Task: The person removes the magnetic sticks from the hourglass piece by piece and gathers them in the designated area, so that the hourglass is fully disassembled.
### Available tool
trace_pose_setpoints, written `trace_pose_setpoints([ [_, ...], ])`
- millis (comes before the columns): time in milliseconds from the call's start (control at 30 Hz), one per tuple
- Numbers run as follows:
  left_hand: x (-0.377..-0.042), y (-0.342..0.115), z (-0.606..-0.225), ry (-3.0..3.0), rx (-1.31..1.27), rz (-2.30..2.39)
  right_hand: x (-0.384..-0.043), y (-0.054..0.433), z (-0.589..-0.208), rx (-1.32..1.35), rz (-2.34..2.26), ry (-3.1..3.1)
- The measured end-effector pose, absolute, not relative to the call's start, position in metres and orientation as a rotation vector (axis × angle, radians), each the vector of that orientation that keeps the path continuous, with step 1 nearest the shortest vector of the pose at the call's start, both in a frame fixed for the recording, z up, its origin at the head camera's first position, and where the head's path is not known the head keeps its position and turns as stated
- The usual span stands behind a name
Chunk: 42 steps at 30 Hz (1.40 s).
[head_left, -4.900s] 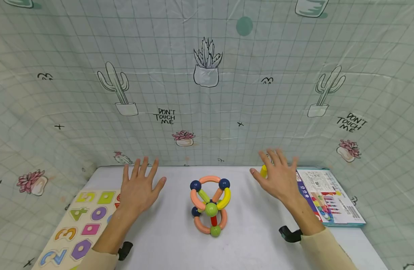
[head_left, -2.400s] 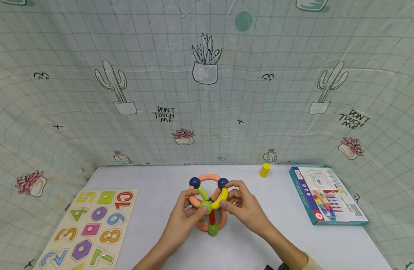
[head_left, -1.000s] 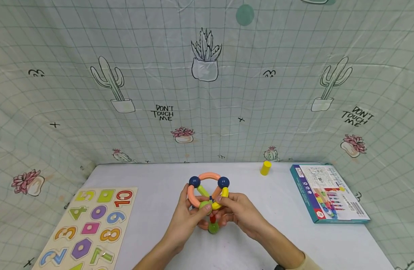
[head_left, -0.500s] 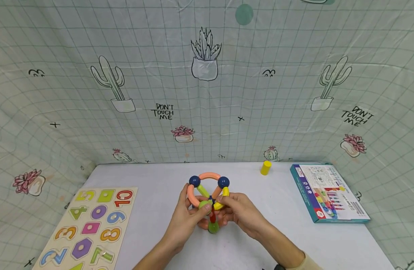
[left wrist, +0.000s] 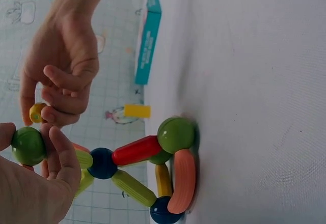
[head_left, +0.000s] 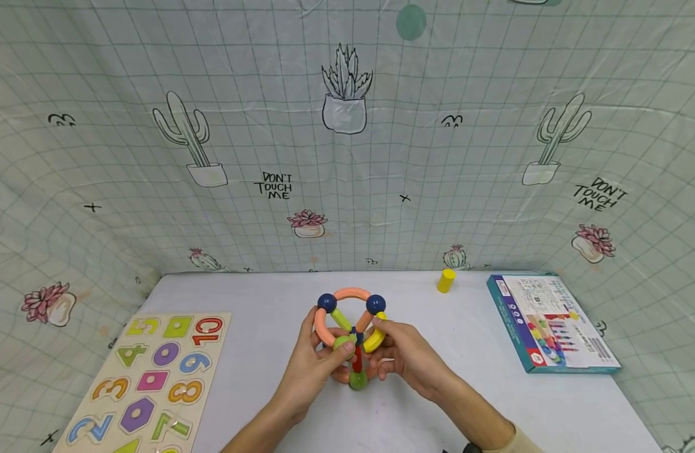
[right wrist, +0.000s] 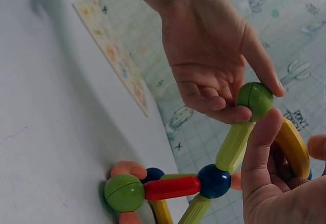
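The green ball (right wrist: 254,101) looks like smooth, glossy plastic, with a fine seam line and a bright highlight; the blue ball (head_left: 376,304) shines in the same way. The red rod (right wrist: 172,188) looks like plastic with a softer sheen, and the lime rod (right wrist: 234,146) and orange rod (left wrist: 183,181) are finely ribbed lengthwise. The yellow cylinder (head_left: 446,281) looks smooth and plastic. The board (head_left: 207,385) looks like pale, matt wood. The box (head_left: 557,327) appears to be printed card, smooth-faced. The table (left wrist: 254,107) is matt with a faint, fine grain. The backdrop (head_left: 251,82) is thin, creased sheeting with a slight sheen; cloth or plastic, unclear. The sleeve (head_left: 514,440) is matt cloth.
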<state>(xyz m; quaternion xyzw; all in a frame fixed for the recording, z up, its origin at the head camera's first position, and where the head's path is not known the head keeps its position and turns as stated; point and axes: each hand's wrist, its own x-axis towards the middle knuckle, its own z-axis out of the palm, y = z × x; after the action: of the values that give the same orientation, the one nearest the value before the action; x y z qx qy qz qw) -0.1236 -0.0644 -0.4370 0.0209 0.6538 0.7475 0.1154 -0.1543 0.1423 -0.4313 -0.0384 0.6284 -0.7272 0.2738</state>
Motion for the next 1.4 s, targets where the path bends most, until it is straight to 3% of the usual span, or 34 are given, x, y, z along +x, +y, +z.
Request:
trace_pose_setpoints([
  [633,-0.129,-0.058,-0.433,2.014,-0.123,2.158,-0.154,0.146,-0.434,-0.076,-1.975,1.68],
  [1400,-0.142,-0.06,-0.441,2.053,0.029,2.152,-0.16,0.147,-0.433,-0.04,-2.014,1.775],
])
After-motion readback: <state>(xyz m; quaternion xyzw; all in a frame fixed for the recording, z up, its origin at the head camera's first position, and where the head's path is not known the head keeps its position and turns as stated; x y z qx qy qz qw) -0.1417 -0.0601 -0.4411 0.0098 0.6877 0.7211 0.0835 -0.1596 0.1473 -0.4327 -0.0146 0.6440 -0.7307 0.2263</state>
